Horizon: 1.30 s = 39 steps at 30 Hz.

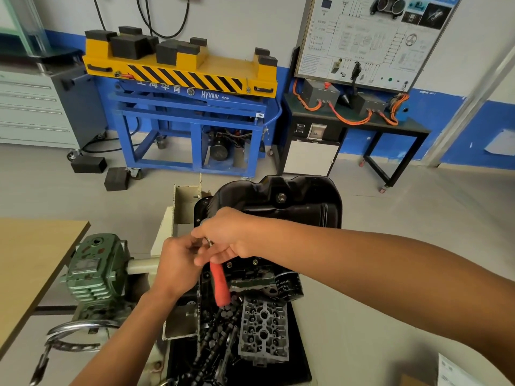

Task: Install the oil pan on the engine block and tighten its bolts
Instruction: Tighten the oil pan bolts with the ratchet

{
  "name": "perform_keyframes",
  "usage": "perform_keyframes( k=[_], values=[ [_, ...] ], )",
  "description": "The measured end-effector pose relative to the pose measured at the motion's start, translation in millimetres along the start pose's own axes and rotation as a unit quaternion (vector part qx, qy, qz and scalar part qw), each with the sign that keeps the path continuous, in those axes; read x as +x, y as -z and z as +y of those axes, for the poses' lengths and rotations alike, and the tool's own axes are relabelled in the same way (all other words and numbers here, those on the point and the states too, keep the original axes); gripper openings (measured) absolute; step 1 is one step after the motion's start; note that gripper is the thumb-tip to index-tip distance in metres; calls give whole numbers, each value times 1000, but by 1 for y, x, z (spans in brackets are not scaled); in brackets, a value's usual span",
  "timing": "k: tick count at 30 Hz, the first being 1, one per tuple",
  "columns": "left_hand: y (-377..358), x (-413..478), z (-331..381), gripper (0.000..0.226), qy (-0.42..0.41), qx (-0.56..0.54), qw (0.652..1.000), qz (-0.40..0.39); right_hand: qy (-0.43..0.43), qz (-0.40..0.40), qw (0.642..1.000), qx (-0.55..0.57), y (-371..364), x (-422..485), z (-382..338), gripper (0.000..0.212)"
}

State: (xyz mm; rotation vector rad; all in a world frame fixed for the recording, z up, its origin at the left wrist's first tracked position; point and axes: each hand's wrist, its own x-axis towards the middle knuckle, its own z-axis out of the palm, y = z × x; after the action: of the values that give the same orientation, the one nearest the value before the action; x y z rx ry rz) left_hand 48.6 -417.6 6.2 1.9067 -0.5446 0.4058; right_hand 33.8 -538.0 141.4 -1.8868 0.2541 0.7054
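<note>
Right grip (231, 232): fingers curled over the upper end of the red-handled tool (220, 282); left grip (178, 263): fingers curled in against the same tool's metal head, apparently pinching it; what exactly sat between the fingertips was hidden. The red handle hung down and toward the wearer, slightly tilted, its free end over the parts below.

Key relation: oil pan (292, 207) lay just beyond and to the right of both grips, already seated sump-up on the engine block (245, 271); its long axis ran away from the wearer; its near-left flange corner sat directly under the right grip, so that one was nearer; judged that the next bolt was on this left flange, reached by tipping the tool head down and away.

Materials: pan was black pressed sheet, glossy, with rounded stepped walls and a drain plug on the far wall; tool handle looked matte and rubbery; block was dark, cast and oily.

Outward: ribbed black oil filter (289, 285) at the block's right; pale grey cast cylinder head (263, 330) lower; green gearbox (94, 268) to the left.
</note>
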Motion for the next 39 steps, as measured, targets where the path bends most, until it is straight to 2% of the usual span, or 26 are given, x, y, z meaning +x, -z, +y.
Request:
perform_keyframes(
  k=[6,8,11,13,16,18,19,20,21,23,26,28,31,36,39],
  values=[
    [1,4,-12,23,-2,15,1000,-9,-35,-23,993,113,-4,1,-2,12],
    [3,3,-10,24,-9,23,1000,-15,-31,-25,994,99,-5,1,-2,14],
    [5,2,-6,22,-12,40,999,-21,-26,-37,999,-19,0,2,-4,21],
    [5,1,-3,23,-20,44,998,-33,-30,-49,992,-115,5,-1,-7,25],
    [6,2,0,20,-26,49,998,-42,-19,-26,975,-221,6,0,-11,22],
    [6,3,1,19,-27,50,997,-45,50,15,936,-349,5,-2,-14,18],
    [7,4,1,18,-27,51,997,-46,92,31,898,-429,4,-7,-17,19],
    [8,4,2,18,-27,52,997,-48,126,26,837,-532,2,-10,-19,22],
    [8,4,2,18,-28,53,997,-51,137,25,791,-596,2,-12,-20,18],
    [8,5,2,16,-26,53,997,-56,152,65,743,-649,4,-10,-19,15],
    [6,5,2,16,-36,47,997,-59,191,113,713,-665,2,-11,-15,18],
    [7,4,2,15,-32,29,997,-59,225,103,705,-665,4,-11,-13,18],
    [8,4,0,29,-22,10,998,-59,249,101,697,-665,8,-6,-9,23],
    [9,5,1,37,-27,10,998,-61,298,89,684,-660,13,3,-3,21],
    [10,5,0,38,-20,4,997,-69,324,79,660,-673,15,10,-1,21]
  ],
)
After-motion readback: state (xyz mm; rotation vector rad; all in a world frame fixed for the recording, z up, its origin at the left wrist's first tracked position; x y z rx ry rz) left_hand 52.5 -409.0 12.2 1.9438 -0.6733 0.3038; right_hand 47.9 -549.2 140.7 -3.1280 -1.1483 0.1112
